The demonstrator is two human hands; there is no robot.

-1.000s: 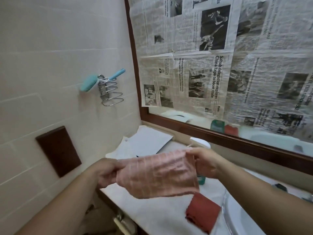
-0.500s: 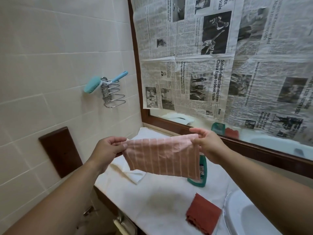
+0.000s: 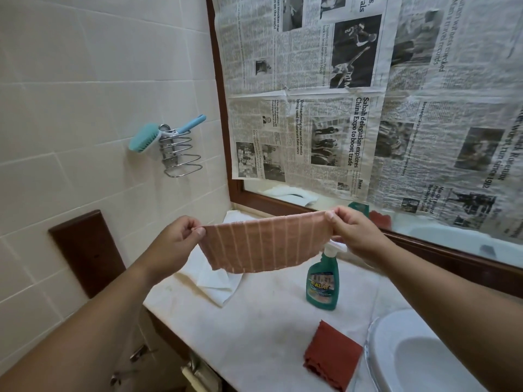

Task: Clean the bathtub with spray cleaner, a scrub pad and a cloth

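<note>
Pale bathroom tiles on my left carry a wire rack (image 3: 181,154) holding a teal brush (image 3: 143,138). Newspaper (image 3: 339,94) covers the mirror; one headline reads "Sabah delegation explores China Expo to boost trade". On the white counter (image 3: 254,335) stands a green spray bottle (image 3: 322,284), its label too blurred to read. A dark red pad (image 3: 332,353) lies nearer me, beside the basin (image 3: 410,357). My left hand (image 3: 175,241) and right hand (image 3: 353,230) each pinch a top corner of a pink striped cloth (image 3: 263,244). It is stretched between them above the counter.
</note>
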